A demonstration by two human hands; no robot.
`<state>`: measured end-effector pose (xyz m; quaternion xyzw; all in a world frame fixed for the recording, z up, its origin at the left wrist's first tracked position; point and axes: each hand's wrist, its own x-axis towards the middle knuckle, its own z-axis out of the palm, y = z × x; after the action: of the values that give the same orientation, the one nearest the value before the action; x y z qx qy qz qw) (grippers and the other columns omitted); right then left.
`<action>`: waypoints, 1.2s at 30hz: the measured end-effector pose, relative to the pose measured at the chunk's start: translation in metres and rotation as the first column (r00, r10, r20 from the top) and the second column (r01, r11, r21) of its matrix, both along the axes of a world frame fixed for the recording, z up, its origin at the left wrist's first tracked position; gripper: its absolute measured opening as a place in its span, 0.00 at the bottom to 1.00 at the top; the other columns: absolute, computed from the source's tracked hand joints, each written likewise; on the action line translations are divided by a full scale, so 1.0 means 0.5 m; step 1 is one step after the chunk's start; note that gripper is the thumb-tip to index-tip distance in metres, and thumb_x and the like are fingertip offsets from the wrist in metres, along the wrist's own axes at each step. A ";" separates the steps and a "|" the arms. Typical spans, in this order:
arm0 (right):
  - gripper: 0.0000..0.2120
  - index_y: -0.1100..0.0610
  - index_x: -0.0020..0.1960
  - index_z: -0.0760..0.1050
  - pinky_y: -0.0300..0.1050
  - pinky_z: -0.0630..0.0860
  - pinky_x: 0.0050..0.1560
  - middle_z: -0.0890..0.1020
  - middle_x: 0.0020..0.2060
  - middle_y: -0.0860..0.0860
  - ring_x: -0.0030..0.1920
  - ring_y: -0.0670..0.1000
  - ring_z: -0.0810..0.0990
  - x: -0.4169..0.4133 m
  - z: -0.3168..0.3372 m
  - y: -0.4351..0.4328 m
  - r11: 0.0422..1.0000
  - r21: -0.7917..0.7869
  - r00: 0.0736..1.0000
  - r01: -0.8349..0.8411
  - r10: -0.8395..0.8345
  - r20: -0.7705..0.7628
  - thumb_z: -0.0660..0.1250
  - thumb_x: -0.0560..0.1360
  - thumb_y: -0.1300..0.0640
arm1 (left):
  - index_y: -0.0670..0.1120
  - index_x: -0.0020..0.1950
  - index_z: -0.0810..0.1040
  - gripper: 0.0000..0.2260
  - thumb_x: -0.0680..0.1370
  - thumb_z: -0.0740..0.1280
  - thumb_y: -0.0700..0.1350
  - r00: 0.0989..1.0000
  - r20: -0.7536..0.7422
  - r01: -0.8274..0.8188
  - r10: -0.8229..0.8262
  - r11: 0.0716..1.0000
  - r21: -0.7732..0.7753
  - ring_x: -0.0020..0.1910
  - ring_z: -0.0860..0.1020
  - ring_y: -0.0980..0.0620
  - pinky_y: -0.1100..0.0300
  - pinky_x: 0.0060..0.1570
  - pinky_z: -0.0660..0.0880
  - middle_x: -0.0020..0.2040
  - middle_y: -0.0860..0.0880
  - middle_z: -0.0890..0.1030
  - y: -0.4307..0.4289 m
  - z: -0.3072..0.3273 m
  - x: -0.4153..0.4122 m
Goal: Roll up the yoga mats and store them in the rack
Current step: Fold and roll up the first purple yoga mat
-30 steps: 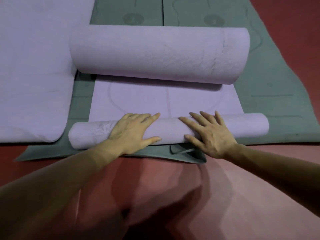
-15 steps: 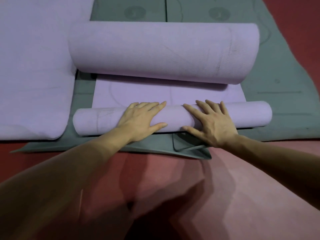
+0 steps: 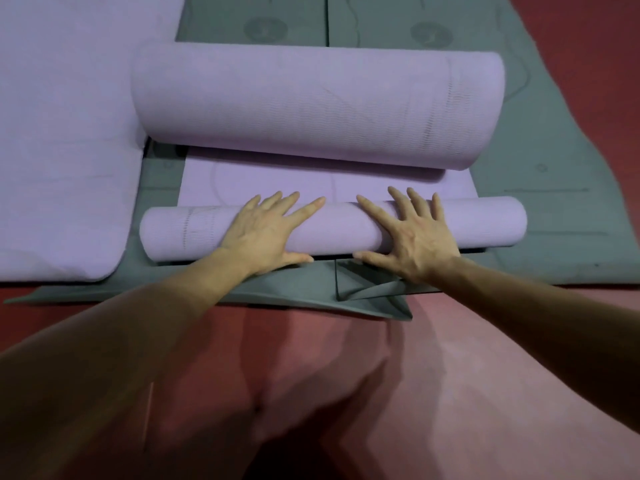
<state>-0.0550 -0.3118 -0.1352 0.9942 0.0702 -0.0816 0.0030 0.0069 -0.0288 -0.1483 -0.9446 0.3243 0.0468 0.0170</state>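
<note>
the purple mat lies on the floor, on top of a grey-green mat (image 3: 554,220), and is rolled at both ends. the near roll (image 3: 336,230) is a thin, firm cylinder. the far roll (image 3: 311,105) is much thicker, with a rounded right end. both have their long axis running left to right across the view, almost parallel, and the near roll's right end sits slightly farther away than its left. a short flat strip (image 3: 277,181) of the same mat joins them; its face is smooth, with faint curved lines drawn on it. the outer skin of both rolls has a fine wavy ribbing, with rows of small dotted marks near the ends.

the left hand (image 3: 263,233) and the right hand (image 3: 412,237) lie palm down on top of the near roll, a little apart at its middle. their fingers are straight and spread, pointing away from the person, and the thumbs reach down the near side. neither hand curls round the roll.

the grey-green mat is matte, printed with thin lines and round emblems, and its near edge has a folded corner (image 3: 374,292) just below the right hand. a second purple mat (image 3: 62,133) lies flat at the left, with a rounded corner. the floor (image 3: 450,375) is a dull red.
</note>
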 end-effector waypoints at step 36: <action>0.40 0.34 0.82 0.46 0.61 0.57 0.78 0.63 0.79 0.58 0.77 0.61 0.62 -0.060 0.032 0.009 0.986 0.007 0.984 -0.165 0.165 -0.061 0.39 0.73 0.20 | 0.58 0.83 0.53 0.43 0.71 0.45 0.77 0.997 -0.064 -0.049 0.048 0.999 -0.014 0.76 0.67 0.47 0.47 0.75 0.61 0.79 0.49 0.67 0.009 0.012 -0.111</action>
<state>-0.0851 -0.3075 -0.1191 0.9820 0.1525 -0.1114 0.0066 -0.0484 -0.0241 -0.1423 -0.9503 0.3022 0.0748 -0.0018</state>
